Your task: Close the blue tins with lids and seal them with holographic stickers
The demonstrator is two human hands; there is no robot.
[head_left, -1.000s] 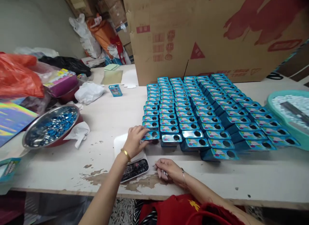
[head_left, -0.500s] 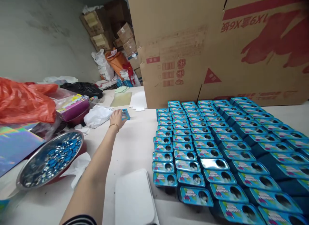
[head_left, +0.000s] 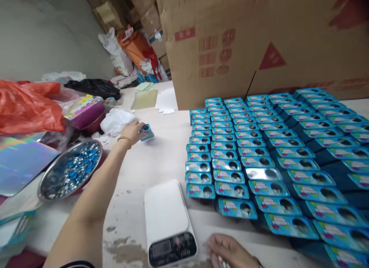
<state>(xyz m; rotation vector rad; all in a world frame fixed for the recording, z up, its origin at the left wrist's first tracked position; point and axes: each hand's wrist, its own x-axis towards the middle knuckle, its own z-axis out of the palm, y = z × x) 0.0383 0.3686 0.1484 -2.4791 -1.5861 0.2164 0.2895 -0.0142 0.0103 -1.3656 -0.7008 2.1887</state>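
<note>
Left hand (head_left: 133, 133): fingers closed on the single blue box (head_left: 147, 133), left of the box rows (head_left: 226, 164); lift from the counter (head_left: 161, 156) cannot be judged through blur.
Right hand (head_left: 227, 249): curled around small white pieces (head_left: 223, 263), near, right of the scale (head_left: 166, 208).
Box pickup: judged the step in hand; a secure grip is called for.

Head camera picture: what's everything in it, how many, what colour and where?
Tins in rows: dozens, blue, right side
Single tin: one, blue, at left hand
Scale: one, white and black, front middle
Metal bowl: one, silver, left
Loose pieces: many, blue and silver, in bowl
Big carton: one, brown, behind tins
Smaller cartons: several, brown, back left
Plastic bag: one, red-orange, far left
Black bag: one, black, back left
Purple box: one, purple, left
Table: one, white, under tins
White bits: several, white, in right hand
Left hand: one, bare, beyond bowl
Right hand: one, bare, right of scale
</note>
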